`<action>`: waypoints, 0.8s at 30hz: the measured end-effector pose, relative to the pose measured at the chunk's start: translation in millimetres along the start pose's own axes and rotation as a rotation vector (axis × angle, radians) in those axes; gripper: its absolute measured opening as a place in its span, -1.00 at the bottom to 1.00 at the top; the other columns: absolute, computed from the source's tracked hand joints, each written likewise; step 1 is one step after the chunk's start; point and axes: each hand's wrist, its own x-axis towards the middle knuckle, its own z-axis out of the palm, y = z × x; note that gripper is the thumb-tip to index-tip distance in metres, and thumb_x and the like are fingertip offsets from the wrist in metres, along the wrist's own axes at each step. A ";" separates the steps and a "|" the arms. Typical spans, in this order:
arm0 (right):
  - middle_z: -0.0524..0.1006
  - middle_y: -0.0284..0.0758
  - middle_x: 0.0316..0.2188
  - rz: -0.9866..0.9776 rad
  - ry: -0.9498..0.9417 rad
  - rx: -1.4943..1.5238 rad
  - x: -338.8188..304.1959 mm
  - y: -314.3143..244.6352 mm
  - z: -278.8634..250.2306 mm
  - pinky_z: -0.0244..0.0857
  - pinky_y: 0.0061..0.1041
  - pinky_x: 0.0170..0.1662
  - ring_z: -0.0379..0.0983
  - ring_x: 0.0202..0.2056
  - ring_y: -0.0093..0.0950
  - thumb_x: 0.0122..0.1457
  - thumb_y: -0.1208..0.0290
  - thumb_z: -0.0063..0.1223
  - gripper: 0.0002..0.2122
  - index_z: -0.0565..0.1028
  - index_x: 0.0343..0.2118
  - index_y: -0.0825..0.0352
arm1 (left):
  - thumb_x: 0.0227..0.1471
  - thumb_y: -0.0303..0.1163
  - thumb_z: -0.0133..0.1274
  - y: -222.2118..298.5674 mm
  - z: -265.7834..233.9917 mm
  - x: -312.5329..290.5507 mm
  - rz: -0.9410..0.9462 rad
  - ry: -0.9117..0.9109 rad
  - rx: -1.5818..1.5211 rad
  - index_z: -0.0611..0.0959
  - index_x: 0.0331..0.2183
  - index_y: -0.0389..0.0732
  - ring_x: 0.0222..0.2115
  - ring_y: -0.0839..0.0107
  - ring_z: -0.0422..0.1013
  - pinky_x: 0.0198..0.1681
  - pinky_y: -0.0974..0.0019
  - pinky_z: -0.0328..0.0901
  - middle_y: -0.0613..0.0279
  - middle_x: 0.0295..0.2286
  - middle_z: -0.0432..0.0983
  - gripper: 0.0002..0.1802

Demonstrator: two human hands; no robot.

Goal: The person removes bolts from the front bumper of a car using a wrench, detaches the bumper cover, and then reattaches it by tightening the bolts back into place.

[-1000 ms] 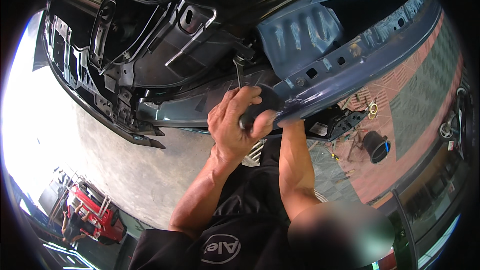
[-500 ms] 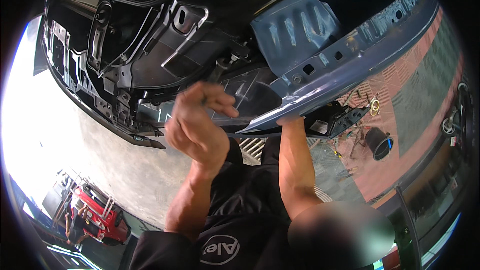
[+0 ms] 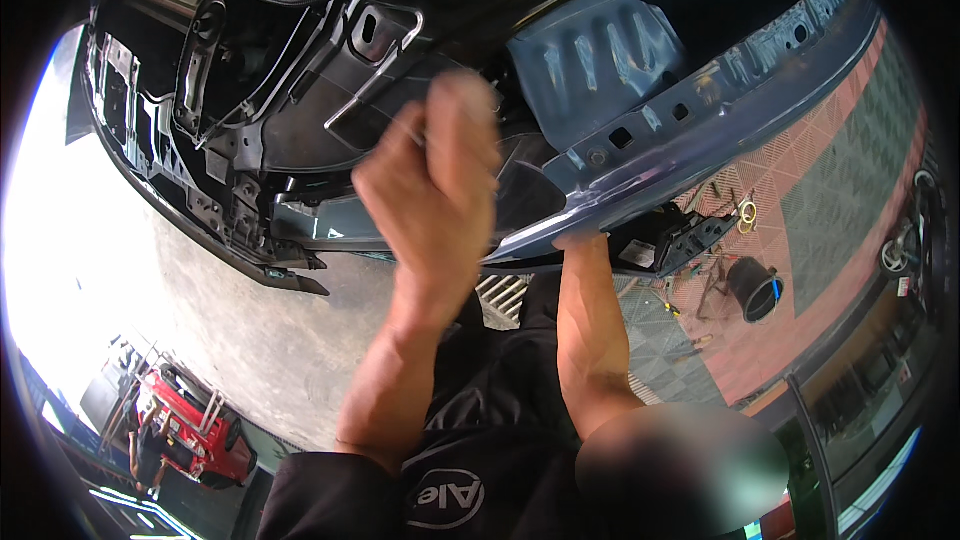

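The car panel [image 3: 690, 162] is slate blue, the inner bodywork [image 3: 300, 145] black; the tiled floor [image 3: 835, 180] alternates salmon-pink and grey bands, the bucket [image 3: 748, 288] is black, the small ring [image 3: 748, 226] yellowish, the distant vehicle [image 3: 220, 448] red

- Left hand [image 3: 435, 180]: higher and slightly right of its spot 0.5 s ago, now overlapping the black liner [image 3: 310, 140]; blurred.
- Fingers [image 3: 460, 125]: now upward, bunched; 0.5 s ago they bent off to the hand's right.
- Tool: jutted above this hand 1.0 s ago, now out of sight.
- Blue panel [image 3: 680, 135]: tip, covered by thumb 1.0 s ago, now exposed just right of the hand.
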 end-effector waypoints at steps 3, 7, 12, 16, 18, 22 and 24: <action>0.49 -0.23 0.11 0.013 0.012 0.091 -0.3 -1.6 1.5 0.15 -0.31 0.33 0.37 0.18 -0.39 0.44 0.13 -0.30 -0.56 0.38 0.19 0.31 | 0.27 -0.12 0.12 20.6 -24.1 39.3 -0.274 0.031 -0.083 0.69 -0.40 -0.31 -0.64 0.52 0.39 -0.52 0.41 0.28 0.24 -0.63 0.50 -0.59; 0.49 -0.24 0.10 0.045 0.029 0.189 0.2 -1.6 -0.7 0.16 -0.32 0.31 0.37 0.15 -0.39 0.43 0.14 -0.28 -0.58 0.38 0.18 0.31 | 0.42 0.15 -0.29 -8.0 -25.0 9.8 0.026 0.282 -0.132 0.53 -0.54 -0.19 -0.66 0.57 0.15 -0.43 0.54 0.13 0.34 -0.65 0.32 -0.30; 0.49 -0.25 0.08 0.084 0.035 0.302 18.4 -9.9 5.9 0.17 -0.33 0.28 0.38 0.13 -0.40 0.43 0.16 -0.26 -0.59 0.39 0.16 0.32 | 0.45 0.20 -0.38 -38.4 -35.3 -27.3 0.026 0.210 -0.385 0.37 -0.61 -0.15 -0.64 0.57 0.12 -0.45 0.49 0.13 0.32 -0.61 0.22 -0.25; 0.50 -0.26 0.06 0.151 0.048 0.370 18.1 -15.2 1.9 0.18 -0.34 0.26 0.38 0.10 -0.41 0.42 0.17 -0.24 -0.60 0.39 0.15 0.32 | 0.37 0.00 0.05 -31.0 -18.0 -29.0 -0.421 -0.119 -0.585 0.53 -0.31 -0.21 -0.56 0.66 0.19 -0.56 0.46 0.09 0.48 -0.55 0.30 -0.57; 0.50 -0.26 0.05 0.188 0.059 0.388 10.1 -14.5 -0.8 0.18 -0.34 0.25 0.38 0.09 -0.42 0.42 0.18 -0.23 -0.61 0.40 0.15 0.32 | 0.28 -0.11 0.21 -25.8 3.1 -17.1 -0.347 -0.021 -0.416 0.54 -0.21 -0.27 -0.52 0.66 0.24 -0.51 0.48 0.17 0.47 -0.53 0.30 -0.61; 0.50 -0.27 0.04 0.249 0.113 0.414 -3.6 -13.7 -14.1 0.19 -0.35 0.24 0.38 0.07 -0.42 0.42 0.19 -0.21 -0.62 0.40 0.14 0.32 | 0.19 -0.29 0.31 -31.5 23.6 -22.4 -0.288 0.031 -0.394 0.52 0.00 -0.40 -0.35 0.63 0.39 -0.29 0.48 0.34 0.29 -0.40 0.53 -0.50; 0.50 -0.27 0.03 0.267 0.116 0.414 -7.2 -14.4 -16.2 0.20 -0.36 0.23 0.38 0.06 -0.43 0.41 0.20 -0.20 -0.63 0.40 0.13 0.32 | 0.24 -0.29 0.24 -39.3 30.4 -24.4 -0.302 0.132 -0.498 0.56 -0.03 -0.42 -0.41 0.62 0.34 -0.30 0.46 0.33 0.35 -0.42 0.50 -0.58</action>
